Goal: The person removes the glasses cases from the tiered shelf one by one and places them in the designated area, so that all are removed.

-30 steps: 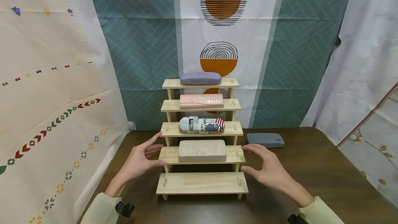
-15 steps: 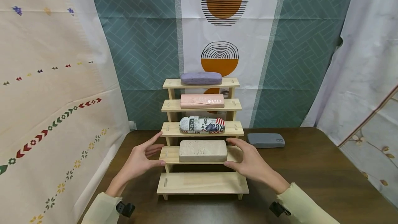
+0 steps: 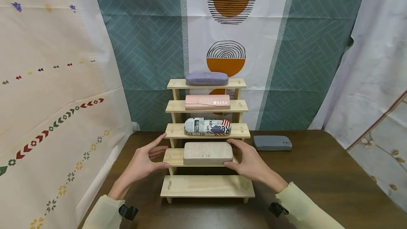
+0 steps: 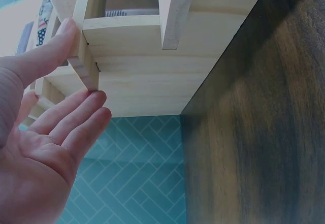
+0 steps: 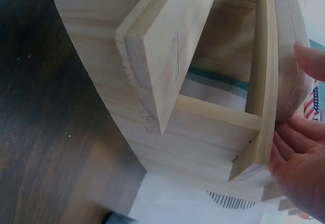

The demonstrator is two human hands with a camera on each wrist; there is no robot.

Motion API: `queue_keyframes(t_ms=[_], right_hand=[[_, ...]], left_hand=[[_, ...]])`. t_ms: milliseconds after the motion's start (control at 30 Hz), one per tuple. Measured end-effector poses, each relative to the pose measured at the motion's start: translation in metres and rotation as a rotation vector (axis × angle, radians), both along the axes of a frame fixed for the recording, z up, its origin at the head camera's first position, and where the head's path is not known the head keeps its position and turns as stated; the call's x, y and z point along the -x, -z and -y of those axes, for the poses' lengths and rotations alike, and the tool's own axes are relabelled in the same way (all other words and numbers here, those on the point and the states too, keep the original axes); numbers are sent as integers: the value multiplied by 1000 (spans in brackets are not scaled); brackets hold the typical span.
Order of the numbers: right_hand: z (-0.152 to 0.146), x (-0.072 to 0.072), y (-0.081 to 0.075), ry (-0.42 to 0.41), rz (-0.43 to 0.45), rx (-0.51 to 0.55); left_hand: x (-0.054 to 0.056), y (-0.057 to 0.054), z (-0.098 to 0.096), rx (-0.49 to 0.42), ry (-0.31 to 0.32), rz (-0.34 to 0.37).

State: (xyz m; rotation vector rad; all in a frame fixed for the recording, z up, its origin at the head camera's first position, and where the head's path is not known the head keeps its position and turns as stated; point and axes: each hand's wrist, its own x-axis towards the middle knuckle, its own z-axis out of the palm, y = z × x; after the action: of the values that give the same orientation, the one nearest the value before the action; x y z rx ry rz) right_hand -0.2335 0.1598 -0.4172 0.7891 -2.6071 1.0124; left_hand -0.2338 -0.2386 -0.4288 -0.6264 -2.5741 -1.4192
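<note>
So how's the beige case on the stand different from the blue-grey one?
The beige case sits on the wooden stand, but the blue-grey case lies on the dark table. The right hand holds one end of the beige case; no hand touches the blue-grey case. The beige case has faint marks; the blue-grey case has a little glasses-like mark. Both are long, with rounded corners.

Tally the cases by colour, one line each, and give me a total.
Purple case: 1
Pink case: 1
Multicoloured printed case: 1
Cream case: 1
Grey case: 1
Total: 5
</note>
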Motion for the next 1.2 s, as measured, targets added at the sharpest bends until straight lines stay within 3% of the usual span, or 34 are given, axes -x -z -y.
queue_keyframes(t_ms=[333,733,1200], right_hand=[[1,3,2,-1,5,6],[-4,-5,-3,6,24,-6],[7,6,-4,-57,31,-18]], left_hand=[[-1,1,1,3,-6,5],[0,0,1,0,0,-2],[0,1,0,-4,3,6]])
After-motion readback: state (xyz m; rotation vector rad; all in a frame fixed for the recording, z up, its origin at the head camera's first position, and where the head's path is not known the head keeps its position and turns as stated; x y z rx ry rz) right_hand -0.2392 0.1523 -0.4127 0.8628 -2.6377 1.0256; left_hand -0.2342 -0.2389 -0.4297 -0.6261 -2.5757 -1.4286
